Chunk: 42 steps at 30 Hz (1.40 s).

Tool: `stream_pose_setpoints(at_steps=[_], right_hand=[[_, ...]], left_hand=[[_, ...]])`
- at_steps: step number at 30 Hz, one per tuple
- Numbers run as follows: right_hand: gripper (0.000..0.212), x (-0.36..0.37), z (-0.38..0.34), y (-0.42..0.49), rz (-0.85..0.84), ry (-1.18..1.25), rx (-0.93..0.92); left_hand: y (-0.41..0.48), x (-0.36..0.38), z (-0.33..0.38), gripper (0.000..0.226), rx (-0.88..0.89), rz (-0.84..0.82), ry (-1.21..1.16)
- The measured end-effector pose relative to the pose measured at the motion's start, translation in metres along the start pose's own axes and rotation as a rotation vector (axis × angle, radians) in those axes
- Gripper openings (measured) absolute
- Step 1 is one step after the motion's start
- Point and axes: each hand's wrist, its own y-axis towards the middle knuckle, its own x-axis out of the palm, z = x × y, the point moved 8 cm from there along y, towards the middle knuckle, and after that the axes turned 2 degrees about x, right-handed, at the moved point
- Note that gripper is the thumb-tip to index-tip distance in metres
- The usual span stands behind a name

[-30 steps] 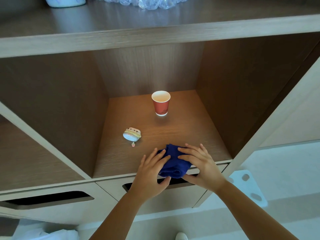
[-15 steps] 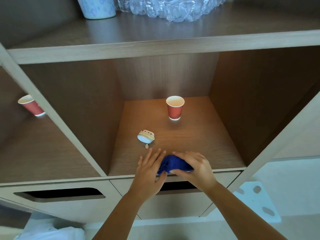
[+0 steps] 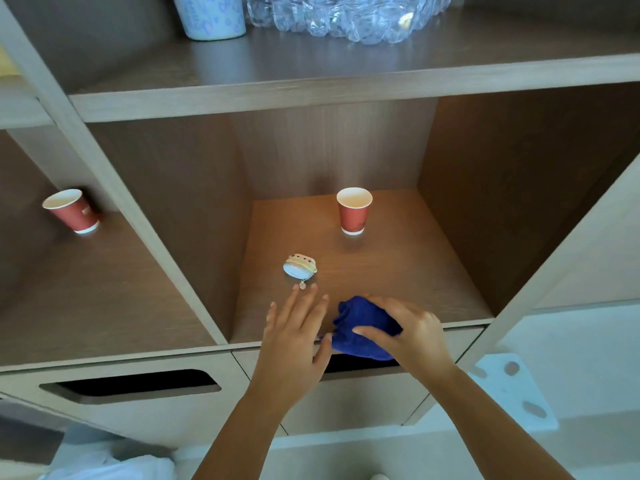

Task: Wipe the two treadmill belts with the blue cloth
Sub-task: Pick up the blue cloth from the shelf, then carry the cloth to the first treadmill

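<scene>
The right hand (image 3: 412, 336) has its fingers and thumb curled around the blue cloth (image 3: 356, 329) and grips it from above. The left hand (image 3: 294, 341) is just beside it with the palm down and the fingers straight and a little spread. Its thumb is at the left corner of the cloth, but I cannot tell if it really touches it.

The cloth is bunched up. It lies at the front edge of the middle compartment (image 3: 398, 271) of a wooden shelf unit (image 3: 242, 98), and its lower part hangs a little over this edge. Under the edge there is a drawer front with a dark handle slot (image 3: 360, 363), partly hidden by the hands and the cloth. A second slot (image 3: 131, 384) is in the drawer on the left.

A small round charm (image 3: 299, 268) with a short chain lies on the compartment floor, just beyond the fingertips of the left hand. Further back in the same compartment a red paper cup (image 3: 354, 211) stands upright, well apart from the cloth. In the left compartment stands another red cup (image 3: 71, 211), near the dividing wall.

On the board above there is a pale patterned cup (image 3: 211, 15), and beside it on the right a bundle of clear plastic bottles (image 3: 346, 15). Both are cut off by the top of the view.
</scene>
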Motion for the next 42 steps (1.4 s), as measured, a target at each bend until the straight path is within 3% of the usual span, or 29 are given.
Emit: stream_pose_setpoints(at_steps=[11, 22, 37, 42], right_hand=[[0.045, -0.076, 0.005, -0.075, 0.002, -0.173, 0.258], [0.044, -0.197, 0.027, -0.17, 0.176, -0.31, 0.602], [0.044, -0.472, 0.069, -0.398, 0.461, -0.513, 1.005], [0.034, -0.563, 0.046, -0.514, 0.694, -0.573, 1.23]], left_hand=[[-0.014, 0.023, 0.082, 0.044, 0.184, -0.037, -0.21], [-0.02, 0.055, 0.226, 0.039, 0.522, -0.164, -0.403], [-0.095, 0.102, 0.588, 0.042, 1.027, -0.338, -0.419], [-0.156, 0.106, 0.721, 0.042, 1.251, -0.395, -0.477]])
